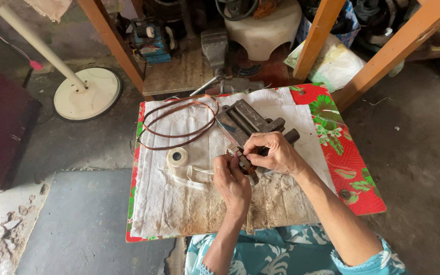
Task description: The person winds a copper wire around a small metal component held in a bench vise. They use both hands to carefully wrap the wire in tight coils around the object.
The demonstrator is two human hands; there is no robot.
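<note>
Both my hands meet over a small brown coil-like part [245,164] at the middle of a low table. My left hand [231,182] pinches it from below, fingers closed around it. From the right, my right hand [276,152] grips the same part, and its fingers hide most of the part. Just behind the hands lies a grey metal block with slots [243,120], and a dark cylinder [291,135] pokes out beside it. A roll of white tape [177,157] with a loose tail lies left of my hands. A loop of copper wire [179,122] rests at the table's far left.
A stained white cloth [179,203] covers the red flowered tabletop [352,173]. Behind stand orange wooden legs [383,61], a grey vise [215,48], a white stool [266,30] and clutter. A white fan base [87,94] stands on the concrete floor at left.
</note>
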